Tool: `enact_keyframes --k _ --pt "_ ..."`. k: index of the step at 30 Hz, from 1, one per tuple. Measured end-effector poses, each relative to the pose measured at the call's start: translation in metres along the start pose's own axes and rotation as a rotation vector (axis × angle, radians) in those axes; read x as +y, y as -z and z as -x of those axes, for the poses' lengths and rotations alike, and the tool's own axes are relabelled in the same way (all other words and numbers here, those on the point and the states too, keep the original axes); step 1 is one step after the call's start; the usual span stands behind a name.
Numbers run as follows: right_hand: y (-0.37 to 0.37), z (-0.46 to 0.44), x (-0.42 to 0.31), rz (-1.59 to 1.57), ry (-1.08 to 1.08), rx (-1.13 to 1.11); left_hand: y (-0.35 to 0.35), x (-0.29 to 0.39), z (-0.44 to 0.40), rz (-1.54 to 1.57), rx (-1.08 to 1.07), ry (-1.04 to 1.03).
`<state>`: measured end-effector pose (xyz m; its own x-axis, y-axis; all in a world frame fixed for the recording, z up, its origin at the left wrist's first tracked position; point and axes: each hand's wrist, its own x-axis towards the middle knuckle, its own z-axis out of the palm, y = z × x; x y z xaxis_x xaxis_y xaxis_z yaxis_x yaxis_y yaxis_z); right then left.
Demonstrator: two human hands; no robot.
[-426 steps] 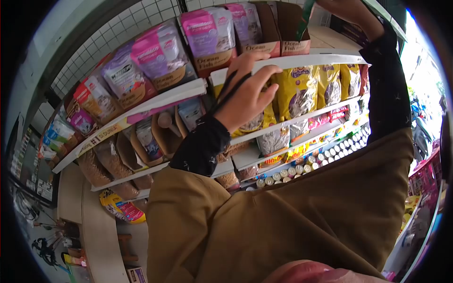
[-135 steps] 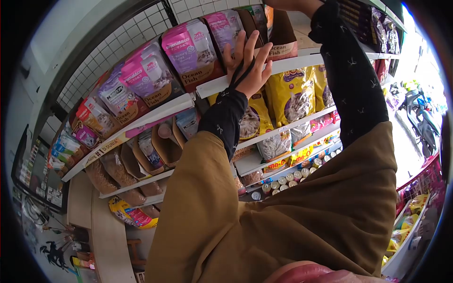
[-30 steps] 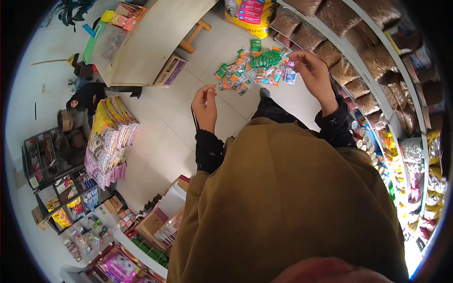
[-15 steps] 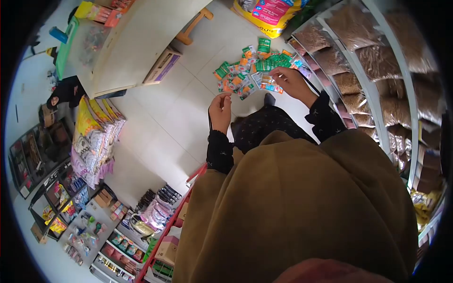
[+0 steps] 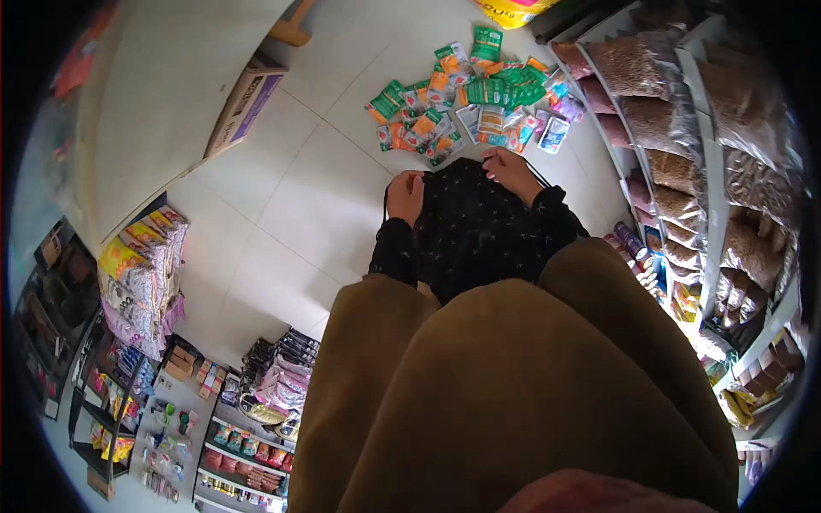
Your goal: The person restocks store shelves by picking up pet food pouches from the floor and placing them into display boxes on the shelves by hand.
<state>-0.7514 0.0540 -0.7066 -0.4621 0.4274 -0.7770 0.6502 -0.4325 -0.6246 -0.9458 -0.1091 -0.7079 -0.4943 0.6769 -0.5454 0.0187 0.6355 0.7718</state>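
Below me spreads my black garment [image 5: 479,224] with a small white pattern, covering my legs. My left hand [image 5: 405,197] is closed at its left edge, fingers curled on the cloth. At the upper right edge my right hand [image 5: 510,173] pinches the same fabric between thumb and fingers. Just beyond both hands, a loose pile of green, orange and white pouches [image 5: 492,92] lies on the tiled floor [image 5: 299,184]. One blue and white pouch [image 5: 553,135] rests at the pile's right side. Neither hand touches the pouches.
Shelves with clear bags of brown pellets [image 5: 658,120] rise close on my right. A pale counter [image 5: 171,94] and a cardboard box [image 5: 246,107] are at upper left. Large sacks [image 5: 141,274] stand at left. A yellow bag [image 5: 515,10] sits behind the pile.
My view has come lower and nearer the floor pile. Both hands, earlier raised and apart from the cloth, have come down to the black garment, which now spreads wider between them.
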Motion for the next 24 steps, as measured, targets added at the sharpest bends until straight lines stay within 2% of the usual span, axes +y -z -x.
enact_keyframes --k 4,8,14,18,21,24 --pt "-0.029 -0.044 0.029 -0.253 -0.206 0.064 -0.018 -0.072 -0.034 -0.072 -0.067 -0.003" --pt "-0.056 -0.091 0.066 -0.339 -0.243 0.09 -0.025 -0.098 -0.057 -0.119 -0.083 0.022" --pt "-0.082 -0.144 0.102 -0.341 -0.303 0.104 -0.037 -0.163 -0.1 -0.209 -0.01 0.032" --pt "-0.098 -0.174 0.132 -0.292 -0.324 0.069 -0.047 -0.212 -0.121 -0.198 0.121 0.167" --pt "-0.113 -0.19 0.163 -0.301 -0.312 0.053 -0.061 -0.233 -0.136 -0.206 0.082 0.062" --pt "-0.127 -0.219 0.192 0.225 -0.04 -0.041 -0.069 -0.239 -0.153 -0.268 0.033 0.056"
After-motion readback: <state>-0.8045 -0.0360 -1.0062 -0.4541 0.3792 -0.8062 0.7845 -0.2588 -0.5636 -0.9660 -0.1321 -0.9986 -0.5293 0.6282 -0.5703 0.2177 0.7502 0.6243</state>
